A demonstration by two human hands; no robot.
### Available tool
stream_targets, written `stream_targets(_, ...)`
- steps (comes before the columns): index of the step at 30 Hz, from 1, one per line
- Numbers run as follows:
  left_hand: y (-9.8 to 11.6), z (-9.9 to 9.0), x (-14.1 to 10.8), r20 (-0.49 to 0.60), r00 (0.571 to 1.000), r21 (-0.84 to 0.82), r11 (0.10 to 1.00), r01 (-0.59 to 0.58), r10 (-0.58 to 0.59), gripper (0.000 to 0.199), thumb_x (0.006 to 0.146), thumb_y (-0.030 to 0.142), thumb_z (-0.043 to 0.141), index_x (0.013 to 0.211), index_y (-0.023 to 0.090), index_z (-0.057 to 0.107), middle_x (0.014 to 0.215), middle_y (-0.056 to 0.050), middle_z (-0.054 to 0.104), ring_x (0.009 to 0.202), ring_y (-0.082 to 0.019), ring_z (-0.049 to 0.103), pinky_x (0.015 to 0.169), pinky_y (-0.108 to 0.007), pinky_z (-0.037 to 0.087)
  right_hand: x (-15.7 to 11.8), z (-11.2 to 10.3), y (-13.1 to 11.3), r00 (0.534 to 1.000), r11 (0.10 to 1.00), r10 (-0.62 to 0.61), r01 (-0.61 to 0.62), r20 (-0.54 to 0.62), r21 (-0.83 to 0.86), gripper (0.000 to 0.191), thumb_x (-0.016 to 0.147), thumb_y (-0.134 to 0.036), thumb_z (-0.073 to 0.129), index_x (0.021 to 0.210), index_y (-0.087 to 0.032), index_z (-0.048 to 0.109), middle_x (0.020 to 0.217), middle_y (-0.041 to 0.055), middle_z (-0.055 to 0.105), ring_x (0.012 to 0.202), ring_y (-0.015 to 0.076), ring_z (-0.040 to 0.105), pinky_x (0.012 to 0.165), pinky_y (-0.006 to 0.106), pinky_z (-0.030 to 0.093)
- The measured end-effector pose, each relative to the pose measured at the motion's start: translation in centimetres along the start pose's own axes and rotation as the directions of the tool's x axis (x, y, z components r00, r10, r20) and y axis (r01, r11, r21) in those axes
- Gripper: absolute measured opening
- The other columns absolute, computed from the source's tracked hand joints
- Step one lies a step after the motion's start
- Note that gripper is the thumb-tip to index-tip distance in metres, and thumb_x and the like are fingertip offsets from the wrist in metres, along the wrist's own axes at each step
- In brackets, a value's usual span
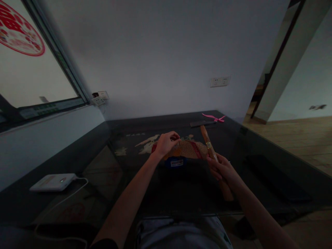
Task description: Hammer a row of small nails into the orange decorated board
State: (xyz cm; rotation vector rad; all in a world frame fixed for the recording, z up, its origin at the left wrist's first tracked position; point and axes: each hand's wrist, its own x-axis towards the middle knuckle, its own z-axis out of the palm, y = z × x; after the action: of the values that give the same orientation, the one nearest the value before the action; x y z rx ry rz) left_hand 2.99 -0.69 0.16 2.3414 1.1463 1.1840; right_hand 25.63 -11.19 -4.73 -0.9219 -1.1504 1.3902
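Note:
A folding fan with a wooden frame is partly spread over the dark table. Its outer wooden stick [209, 144] stands tilted at the right, and my right hand [221, 167] is wrapped round its lower part. The patterned tan fan leaf [190, 148], with a dark red band, stretches left from the stick. My left hand [168, 143] pinches the leaf's upper left edge, its fingers curled together. Beneath the leaf sits a round blue object [176, 162] with a white label, partly covered.
A white power bank [55, 182] with a white cable lies at the left of the black table [103, 138]. A dark flat object [202, 123] and a pink ribbon [218, 119] lie at the back. A long black case [277, 178] lies at the right.

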Motion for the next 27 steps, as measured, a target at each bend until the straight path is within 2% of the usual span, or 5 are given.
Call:
stream_targets(10, -0.3, 0.0, -0.1, 0.025, 1.000, 0.071, 0.997, -0.001, -0.001, 0.009, 0.076, 0.026, 0.064, 0.081, 0.018, 0.065, 0.080, -0.002, 0.070, 0.075, -0.015, 0.064, 0.071, -0.024, 0.048, -0.1, -0.1, 0.1, 1.000, 1.000, -0.021, 0.022, 0.006, -0.021, 0.030, 0.076, -0.040, 0.065, 0.084, -0.020, 0.043, 0.047, -0.0128, 0.040, 0.025, 0.0004, 0.030, 0.026, 0.012, 0.027)
stream_targets(15, -0.5, -0.1, -0.1, 0.009, 0.999, 0.126, 0.991, -0.040, 0.040, 0.011, 0.076, 0.028, 0.063, 0.081, 0.019, 0.066, 0.082, -0.002, 0.070, 0.078, -0.016, 0.063, 0.075, -0.026, 0.047, -0.2, -0.1, 0.0, 1.000, 1.000, -0.015, 0.016, 0.002, -0.018, 0.031, 0.075, -0.041, 0.065, 0.086, -0.020, 0.044, 0.046, -0.0130, 0.039, 0.025, 0.0008, 0.029, 0.025, 0.013, 0.027)
stream_targets(19, -0.4, -0.2, -0.1, 0.000, 0.998, 0.100, 0.993, -0.060, 0.060, 0.010, 0.075, 0.027, 0.064, 0.079, 0.019, 0.067, 0.081, -0.001, 0.070, 0.078, -0.015, 0.063, 0.075, -0.026, 0.046, -0.2, 0.1, 0.0, 1.000, 0.999, -0.009, 0.009, 0.000, -0.044, 0.034, 0.074, -0.043, 0.066, 0.086, -0.021, 0.044, 0.046, -0.0128, 0.039, 0.025, 0.0015, 0.029, 0.026, 0.014, 0.027)
stream_targets(23, -0.3, 0.0, 0.0, 0.033, 0.999, 0.023, 0.999, -0.032, 0.032, 0.011, 0.075, 0.027, 0.064, 0.080, 0.018, 0.067, 0.078, -0.002, 0.070, 0.074, -0.014, 0.064, 0.072, -0.024, 0.047, -0.2, 0.4, -0.6, 1.000, 0.990, -0.014, 0.011, -0.023, -0.139, 0.035, 0.073, -0.046, 0.064, 0.087, -0.020, 0.044, 0.042, -0.0130, 0.037, 0.025, 0.0027, 0.029, 0.026, 0.015, 0.023)
stream_targets(27, -0.5, 0.2, 0.1, 0.047, 0.999, -0.028, 1.000, 0.004, -0.003, 0.013, 0.074, 0.026, 0.065, 0.081, 0.016, 0.068, 0.077, -0.003, 0.070, 0.073, -0.014, 0.065, 0.069, -0.024, 0.048, -0.3, 0.0, -3.1, 1.000, 0.930, -0.028, 0.025, -0.002, -0.366, 0.034, 0.077, -0.047, 0.059, 0.089, -0.019, 0.045, 0.042, -0.0116, 0.039, 0.027, 0.0044, 0.032, 0.027, 0.016, 0.025)
